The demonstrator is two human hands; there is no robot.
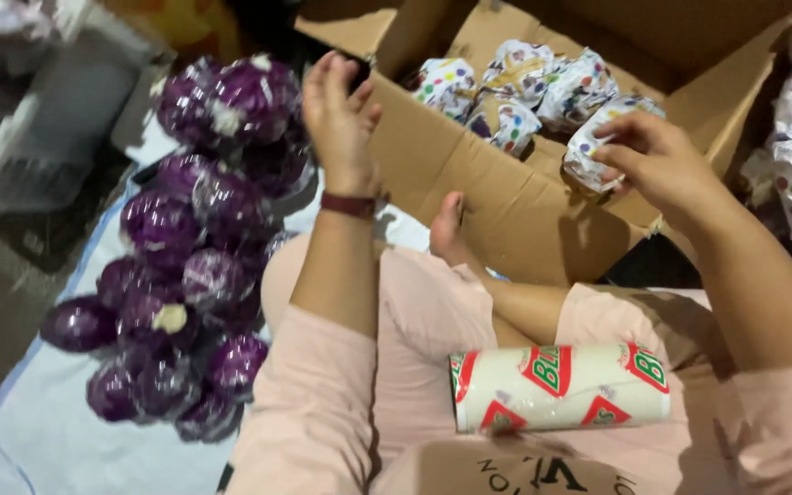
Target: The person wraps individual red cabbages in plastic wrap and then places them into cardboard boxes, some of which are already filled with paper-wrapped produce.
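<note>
One wrapped ball in hand

Right hand (657, 160) grasps a round ball wrapped in white paper with coloured dots (595, 142) at the near edge of the open brown cardboard box (497, 197), beside similar wrapped balls (515, 87). Left hand (339, 115) hangs released, fingers spread, near film-wrapped purple cabbages (194, 266).

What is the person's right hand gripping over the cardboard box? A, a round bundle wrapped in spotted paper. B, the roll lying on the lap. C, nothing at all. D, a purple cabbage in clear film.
A: the right hand closes its fingers on a spotted-paper bundle at the edge of the cardboard box, while the purple cabbages lie off to the left and the roll rests untouched on the lap.
</note>
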